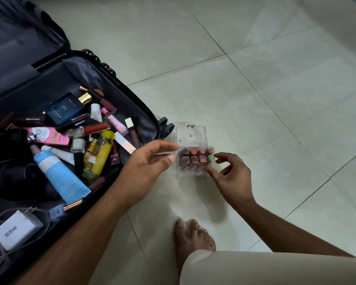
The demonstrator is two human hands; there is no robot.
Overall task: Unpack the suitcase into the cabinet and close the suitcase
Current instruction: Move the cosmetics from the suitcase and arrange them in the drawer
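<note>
A black suitcase [132, 103] lies open on the floor at the left, full of cosmetics: a blue tube [60, 177], a yellow bottle [100, 153], a navy box [64, 111], a pink BB cream box [49, 136]. Beside its wheels a clear plastic case [191, 136] sits on the tiles with its lid open, holding several lipsticks [195, 158]. My left hand [150, 163] hovers at the case's left side, fingers relaxed. My right hand [232, 173] touches the case's front right corner with its fingertips, near a green-tipped lipstick [210, 158].
A white charger [14, 229] with cables lies in the suitcase's near corner. Dark items fill its left part. Pale floor tiles [275, 99] stretch to the right and far side. My bare foot [193, 237] and trouser leg [275, 268] are at the bottom.
</note>
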